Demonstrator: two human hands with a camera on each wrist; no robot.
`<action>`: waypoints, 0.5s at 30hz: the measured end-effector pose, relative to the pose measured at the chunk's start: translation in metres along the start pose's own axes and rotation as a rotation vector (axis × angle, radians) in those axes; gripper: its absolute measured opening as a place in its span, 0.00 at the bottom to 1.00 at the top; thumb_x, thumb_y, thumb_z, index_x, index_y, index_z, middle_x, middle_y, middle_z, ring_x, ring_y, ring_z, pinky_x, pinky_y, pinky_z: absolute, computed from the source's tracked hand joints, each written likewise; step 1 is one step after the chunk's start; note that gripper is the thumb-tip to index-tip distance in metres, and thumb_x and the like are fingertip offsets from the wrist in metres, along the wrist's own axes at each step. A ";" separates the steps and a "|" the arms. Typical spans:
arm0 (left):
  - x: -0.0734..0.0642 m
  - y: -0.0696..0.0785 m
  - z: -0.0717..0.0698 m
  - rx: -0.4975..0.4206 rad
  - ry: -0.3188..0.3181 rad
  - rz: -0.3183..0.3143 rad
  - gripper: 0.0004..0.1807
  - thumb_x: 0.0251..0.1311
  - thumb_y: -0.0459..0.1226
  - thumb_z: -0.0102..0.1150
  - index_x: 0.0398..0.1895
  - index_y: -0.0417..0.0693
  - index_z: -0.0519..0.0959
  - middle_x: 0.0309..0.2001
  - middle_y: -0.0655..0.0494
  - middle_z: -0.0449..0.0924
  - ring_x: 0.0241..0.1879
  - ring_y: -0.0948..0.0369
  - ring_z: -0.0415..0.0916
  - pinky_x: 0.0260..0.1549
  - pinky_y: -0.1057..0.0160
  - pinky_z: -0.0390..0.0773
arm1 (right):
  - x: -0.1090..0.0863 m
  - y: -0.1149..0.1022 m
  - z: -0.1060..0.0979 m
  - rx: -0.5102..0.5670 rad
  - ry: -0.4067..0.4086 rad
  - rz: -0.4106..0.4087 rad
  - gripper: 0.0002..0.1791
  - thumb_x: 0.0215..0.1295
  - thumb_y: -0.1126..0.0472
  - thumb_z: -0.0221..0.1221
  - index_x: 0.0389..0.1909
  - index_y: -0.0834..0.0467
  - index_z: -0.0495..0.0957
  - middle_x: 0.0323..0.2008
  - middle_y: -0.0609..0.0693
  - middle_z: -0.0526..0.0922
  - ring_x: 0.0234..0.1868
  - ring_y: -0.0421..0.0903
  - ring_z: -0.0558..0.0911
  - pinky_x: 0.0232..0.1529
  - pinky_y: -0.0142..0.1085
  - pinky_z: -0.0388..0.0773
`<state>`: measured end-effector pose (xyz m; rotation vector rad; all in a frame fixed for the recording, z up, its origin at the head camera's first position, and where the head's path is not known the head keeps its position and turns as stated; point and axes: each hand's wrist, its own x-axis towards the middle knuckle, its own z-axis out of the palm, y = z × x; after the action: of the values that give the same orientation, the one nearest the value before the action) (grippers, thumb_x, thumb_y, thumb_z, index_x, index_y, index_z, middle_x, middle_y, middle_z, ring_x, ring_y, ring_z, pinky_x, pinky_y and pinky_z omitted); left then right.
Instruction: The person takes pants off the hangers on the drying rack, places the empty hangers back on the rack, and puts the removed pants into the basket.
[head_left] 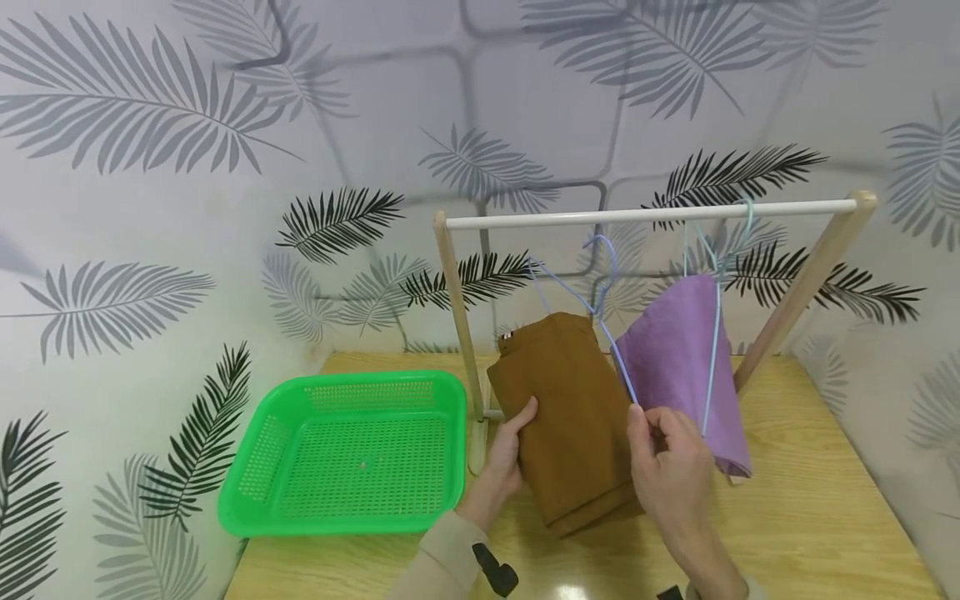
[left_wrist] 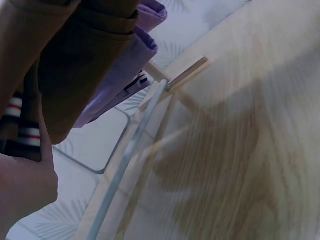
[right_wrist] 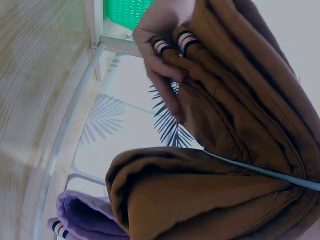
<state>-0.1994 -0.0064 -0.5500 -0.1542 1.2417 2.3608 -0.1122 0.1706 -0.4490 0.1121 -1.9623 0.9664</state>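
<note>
Near the brown garment (head_left: 576, 425), a green basket (head_left: 330, 525).

The left hand (head_left: 504, 460) is bare, and its forearm is covered by a plain beige left sleeve (head_left: 444, 552) of matte fabric, over which sits a black wrist fitting (head_left: 495, 570) comprising a narrow, flat section and a rounded end. The right hand (head_left: 672, 471) is likewise bare; at the lower edge of the head view, a small portion of a pale right sleeve (head_left: 752, 590) is visible, together with the angular tip of a black component (head_left: 670, 593), the remainder being cut off.
</note>
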 end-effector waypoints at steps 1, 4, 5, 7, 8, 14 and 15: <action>-0.001 0.002 -0.001 0.002 -0.005 0.010 0.27 0.69 0.55 0.63 0.64 0.54 0.71 0.48 0.65 0.83 0.48 0.65 0.82 0.53 0.64 0.81 | 0.000 0.001 0.000 0.002 -0.001 0.005 0.14 0.64 0.73 0.63 0.19 0.64 0.76 0.17 0.52 0.74 0.26 0.28 0.66 0.26 0.23 0.64; -0.001 0.008 -0.001 0.012 -0.021 0.036 0.27 0.70 0.52 0.64 0.65 0.53 0.71 0.48 0.64 0.84 0.48 0.66 0.84 0.52 0.64 0.83 | 0.000 0.002 -0.001 -0.005 0.005 0.009 0.14 0.63 0.73 0.64 0.18 0.63 0.76 0.17 0.52 0.75 0.26 0.29 0.66 0.26 0.23 0.64; -0.002 0.009 -0.001 0.015 -0.019 0.046 0.27 0.70 0.51 0.65 0.66 0.52 0.71 0.48 0.63 0.85 0.47 0.65 0.85 0.52 0.64 0.83 | 0.001 0.002 -0.002 -0.010 0.003 0.015 0.14 0.63 0.73 0.64 0.18 0.63 0.76 0.17 0.52 0.75 0.26 0.28 0.66 0.26 0.23 0.64; -0.003 0.012 -0.001 0.029 -0.012 0.056 0.28 0.70 0.51 0.66 0.66 0.51 0.71 0.47 0.63 0.86 0.46 0.65 0.86 0.50 0.63 0.85 | 0.001 0.002 -0.003 -0.019 0.000 0.026 0.14 0.63 0.73 0.64 0.18 0.63 0.76 0.17 0.51 0.75 0.26 0.28 0.66 0.26 0.23 0.64; -0.004 0.013 0.000 0.034 -0.005 0.059 0.28 0.70 0.51 0.66 0.66 0.50 0.71 0.47 0.62 0.86 0.46 0.65 0.86 0.49 0.63 0.85 | 0.001 0.003 -0.003 -0.026 -0.004 0.029 0.14 0.64 0.72 0.64 0.18 0.62 0.76 0.17 0.51 0.75 0.26 0.28 0.66 0.26 0.23 0.64; -0.009 0.024 0.004 0.061 0.033 0.078 0.26 0.69 0.48 0.67 0.64 0.47 0.72 0.45 0.61 0.86 0.44 0.64 0.87 0.47 0.62 0.86 | 0.000 0.004 -0.003 -0.034 -0.012 0.048 0.15 0.63 0.71 0.64 0.17 0.61 0.77 0.15 0.49 0.74 0.24 0.29 0.66 0.24 0.23 0.64; -0.010 0.027 0.005 0.068 0.033 0.079 0.26 0.69 0.48 0.67 0.63 0.46 0.73 0.45 0.61 0.86 0.44 0.63 0.87 0.47 0.62 0.86 | 0.000 0.005 -0.003 -0.034 -0.012 0.051 0.16 0.63 0.71 0.64 0.17 0.60 0.76 0.15 0.48 0.74 0.24 0.29 0.66 0.24 0.23 0.64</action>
<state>-0.2018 -0.0188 -0.5235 -0.1243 1.3647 2.3879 -0.1124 0.1756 -0.4511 0.0491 -2.0002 0.9668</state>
